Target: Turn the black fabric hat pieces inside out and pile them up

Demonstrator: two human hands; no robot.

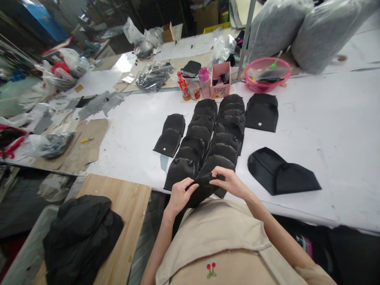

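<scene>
Both hands, left and right, pinching and grasping one black fabric piece at the near edge of the white worktop, just in front of two overlapping rows of black pieces stretching away toward the pink box.

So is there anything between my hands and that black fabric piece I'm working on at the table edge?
Nothing visible does. The left hand and right hand both already grip the black fabric piece directly, just in front of the overlapping rows of black pieces on the white table.
</scene>
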